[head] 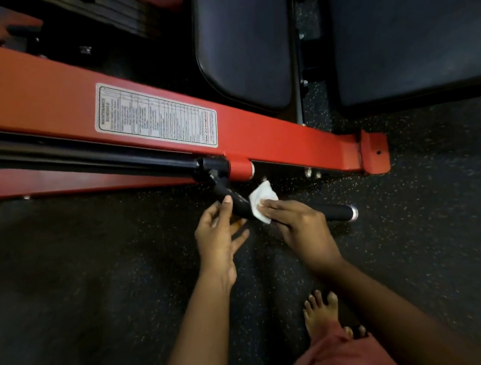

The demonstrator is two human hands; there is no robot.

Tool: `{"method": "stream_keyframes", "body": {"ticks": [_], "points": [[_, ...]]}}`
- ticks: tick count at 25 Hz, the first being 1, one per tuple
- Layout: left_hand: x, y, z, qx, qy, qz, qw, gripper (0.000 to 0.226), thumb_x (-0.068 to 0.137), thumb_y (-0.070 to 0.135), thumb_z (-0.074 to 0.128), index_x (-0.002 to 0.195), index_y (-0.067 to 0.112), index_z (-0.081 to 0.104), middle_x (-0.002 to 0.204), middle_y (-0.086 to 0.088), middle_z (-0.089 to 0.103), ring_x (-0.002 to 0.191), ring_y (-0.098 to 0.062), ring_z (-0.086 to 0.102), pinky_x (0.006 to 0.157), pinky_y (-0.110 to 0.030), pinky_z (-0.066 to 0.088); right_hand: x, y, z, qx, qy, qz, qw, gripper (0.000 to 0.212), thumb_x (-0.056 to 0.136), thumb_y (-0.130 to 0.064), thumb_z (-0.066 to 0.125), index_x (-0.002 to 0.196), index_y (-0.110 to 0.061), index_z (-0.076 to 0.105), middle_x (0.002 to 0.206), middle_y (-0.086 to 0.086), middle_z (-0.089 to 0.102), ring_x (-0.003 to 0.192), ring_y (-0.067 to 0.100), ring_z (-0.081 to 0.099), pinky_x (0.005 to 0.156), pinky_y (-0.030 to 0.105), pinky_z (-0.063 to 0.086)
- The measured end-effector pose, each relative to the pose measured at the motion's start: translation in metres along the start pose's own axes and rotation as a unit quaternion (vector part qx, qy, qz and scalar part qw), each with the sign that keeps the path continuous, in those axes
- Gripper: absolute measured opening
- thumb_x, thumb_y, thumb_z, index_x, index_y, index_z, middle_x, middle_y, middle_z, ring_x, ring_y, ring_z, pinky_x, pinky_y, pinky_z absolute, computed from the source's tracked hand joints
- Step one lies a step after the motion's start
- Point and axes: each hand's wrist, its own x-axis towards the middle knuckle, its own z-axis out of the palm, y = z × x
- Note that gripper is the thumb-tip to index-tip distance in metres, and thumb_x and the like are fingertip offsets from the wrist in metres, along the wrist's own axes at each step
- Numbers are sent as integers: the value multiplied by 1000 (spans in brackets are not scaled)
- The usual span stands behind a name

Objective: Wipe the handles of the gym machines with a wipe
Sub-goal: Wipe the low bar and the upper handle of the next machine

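A black handle (338, 212) with a silver end cap sticks out from the orange gym machine frame (26, 90) toward the lower right. My right hand (299, 225) lies over the middle of the handle and presses a folded white wipe (261, 201) against it with its fingers. My left hand (217, 234) is just left of the handle's bent upper part (235, 199), fingers loosely spread, thumb tip touching the bar. The part of the handle under my right hand is hidden.
A white maintenance label (154, 115) is stuck on the orange beam. Two dark padded seats (242, 32) (417, 12) lie behind it. The floor (91, 287) is dark speckled rubber. My bare foot (321, 312) stands below the hands.
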Motion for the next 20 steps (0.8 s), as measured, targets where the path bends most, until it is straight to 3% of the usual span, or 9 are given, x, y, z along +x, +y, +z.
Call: {"method": "stream_keyframes", "body": {"ticks": [4,8,12,14,18,20], "points": [[6,-6,4,8,5,6,1000,41,87,18,61,125,7,49,103,-10,65,83,-20,65,74,-32,55,4,-10,0,14,64,33,997,35,73,8,59,102,-7,70,103,9,71,94,22,66,90,14,37],[9,-11,4,21,24,21,999,37,89,16,58,123,6,52,83,-2,66,60,-6,64,50,-18,51,25,-62,21,77,83,60,992,32,75,3,56,103,-3,69,104,12,70,96,25,63,88,22,45],[3,-14,8,-22,27,28,999,43,88,14,60,128,9,48,104,-10,66,83,-18,66,72,-29,56,-12,-15,19,6,128,76,989,34,68,10,63,98,-4,71,94,11,72,85,23,66,85,17,39],[-2,-23,11,7,44,82,996,54,86,12,62,136,19,41,104,-8,66,88,-16,66,81,-30,55,-18,12,13,-27,126,103,986,33,69,8,59,97,-3,71,93,12,72,83,26,67,83,18,39],[-23,-51,24,143,88,221,961,77,83,11,66,133,48,22,118,-2,56,95,-2,61,77,-4,46,-6,17,6,-4,116,127,985,33,72,12,62,100,-3,71,97,12,71,88,27,66,83,16,41],[-21,-61,28,179,104,284,936,77,84,12,65,131,53,21,130,-4,54,111,-12,59,86,-9,46,1,5,12,17,114,82,990,34,73,9,61,101,-7,71,100,8,71,91,21,63,84,15,39]]}}
